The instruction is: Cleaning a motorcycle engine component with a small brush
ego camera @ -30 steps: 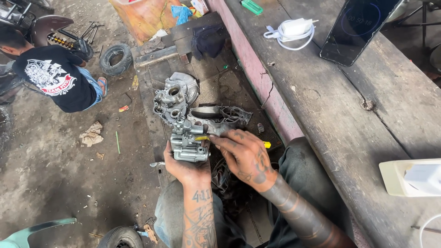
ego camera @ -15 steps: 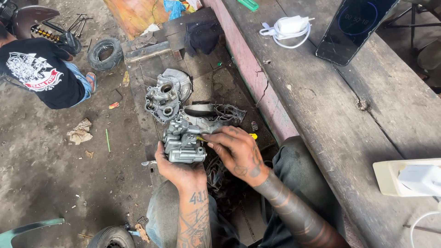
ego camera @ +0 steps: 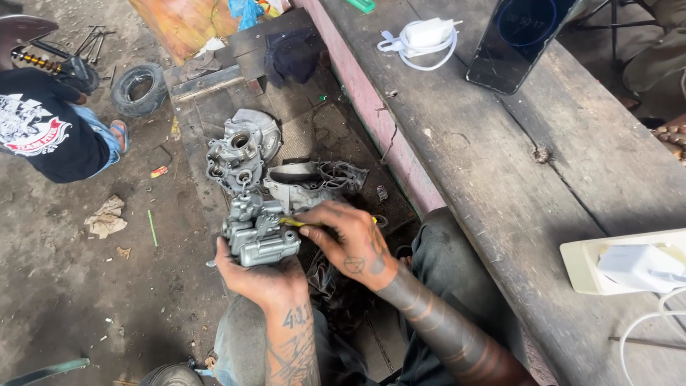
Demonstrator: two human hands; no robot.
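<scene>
Fingers of the left hand point(ego camera: 261, 279) were wrapped from below around a grey metal engine part point(ego camera: 257, 230), holding it above the lap, while the right hand point(ego camera: 348, 243) was closed in a narrow grip on a yellow-handled tool point(ego camera: 294, 222) whose tip touched the part's right side. Just beyond them, two more metal casings point(ego camera: 239, 151) point(ego camera: 314, 182) lay on a dark mat point(ego camera: 343, 136) beside the wooden bench point(ego camera: 500, 179), which carried a phone point(ego camera: 511, 46) and a white charger point(ego camera: 421, 36); another person point(ego camera: 43, 129) crouched on the dirt floor point(ego camera: 64, 286) to the far left near a small tyre point(ego camera: 139, 87).
</scene>
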